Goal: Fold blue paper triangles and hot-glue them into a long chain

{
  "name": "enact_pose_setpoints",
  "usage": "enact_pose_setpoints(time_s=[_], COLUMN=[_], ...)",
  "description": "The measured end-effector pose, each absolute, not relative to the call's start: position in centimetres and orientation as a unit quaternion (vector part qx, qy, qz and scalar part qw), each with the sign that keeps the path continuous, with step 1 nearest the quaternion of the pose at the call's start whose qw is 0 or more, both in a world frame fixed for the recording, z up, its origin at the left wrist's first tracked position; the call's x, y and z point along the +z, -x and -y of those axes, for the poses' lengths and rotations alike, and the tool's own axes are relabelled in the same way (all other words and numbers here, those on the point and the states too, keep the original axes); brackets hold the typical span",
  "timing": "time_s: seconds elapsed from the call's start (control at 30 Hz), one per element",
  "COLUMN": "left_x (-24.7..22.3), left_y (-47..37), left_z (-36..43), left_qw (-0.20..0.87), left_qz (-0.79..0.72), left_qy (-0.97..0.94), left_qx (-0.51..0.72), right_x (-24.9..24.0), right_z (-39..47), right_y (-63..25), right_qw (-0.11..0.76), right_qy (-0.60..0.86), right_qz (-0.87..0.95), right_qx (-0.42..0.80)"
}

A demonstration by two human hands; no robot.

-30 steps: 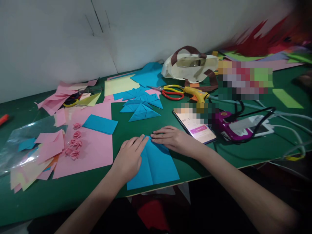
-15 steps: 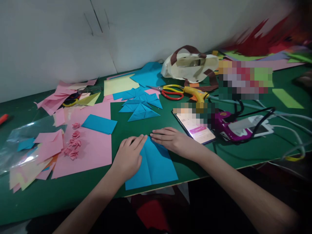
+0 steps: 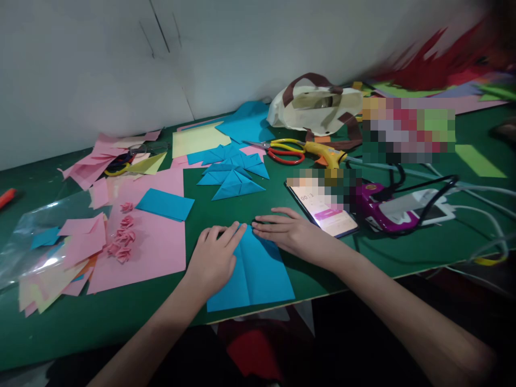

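A blue sheet of paper (image 3: 266, 279) with a crease down its middle lies on the green table near the front edge. Its upper left part is covered by my left hand (image 3: 213, 258), whose fingers stretch over the paper to the top with the fingertips on it. At the upper right, my right hand (image 3: 294, 234) is open, its fingers extended and slightly spread. Those fingertips reach the top of the sheet, where its upper right edge looks folded in; their contact there is partly hidden. Folded blue paper triangles (image 3: 237, 185) sit beyond the hands.
To the left are a pink sheet (image 3: 161, 250) with small pink paper roses (image 3: 124, 236) and folded blue paper (image 3: 165, 204). A lit phone (image 3: 322, 212), scissors (image 3: 286, 150), a yellow glue gun (image 3: 326, 153), a cloth bag (image 3: 314, 110) and a purple power strip (image 3: 379, 207) with cables lie rightward.
The fingers of my right hand have lifted and spread a little and shifted slightly right at the top of the sheet. My left hand has stayed nearly still.
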State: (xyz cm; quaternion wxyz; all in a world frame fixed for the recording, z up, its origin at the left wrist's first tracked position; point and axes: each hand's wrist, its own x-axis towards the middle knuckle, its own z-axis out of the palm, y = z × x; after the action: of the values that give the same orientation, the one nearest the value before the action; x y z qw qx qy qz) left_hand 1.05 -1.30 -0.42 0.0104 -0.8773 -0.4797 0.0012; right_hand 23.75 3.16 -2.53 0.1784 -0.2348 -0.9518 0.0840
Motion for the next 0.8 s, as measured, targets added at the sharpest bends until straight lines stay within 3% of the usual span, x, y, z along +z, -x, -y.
enact_pose_setpoints(time_s=[0.4,0.6,0.8], left_x=[-0.41,-0.49,-0.45], left_y=[-0.42,-0.48,-0.89], left_z=[1.27,1.66,1.69], left_qw=[0.017,0.044,0.026], left_qz=[0.46,0.452,0.467], left_qy=[0.888,0.891,0.884], left_qx=[-0.005,0.003,-0.009], right_x=[-2.87,-2.83,-3.26], right_z=[-2.48,-2.39,-2.34], right_y=[-23.89,-23.62,-23.58], right_qw=[0.223,0.29,0.254], right_qy=[0.223,0.286,0.264], right_qz=[0.948,0.913,0.929], right_qx=[0.037,0.016,0.053])
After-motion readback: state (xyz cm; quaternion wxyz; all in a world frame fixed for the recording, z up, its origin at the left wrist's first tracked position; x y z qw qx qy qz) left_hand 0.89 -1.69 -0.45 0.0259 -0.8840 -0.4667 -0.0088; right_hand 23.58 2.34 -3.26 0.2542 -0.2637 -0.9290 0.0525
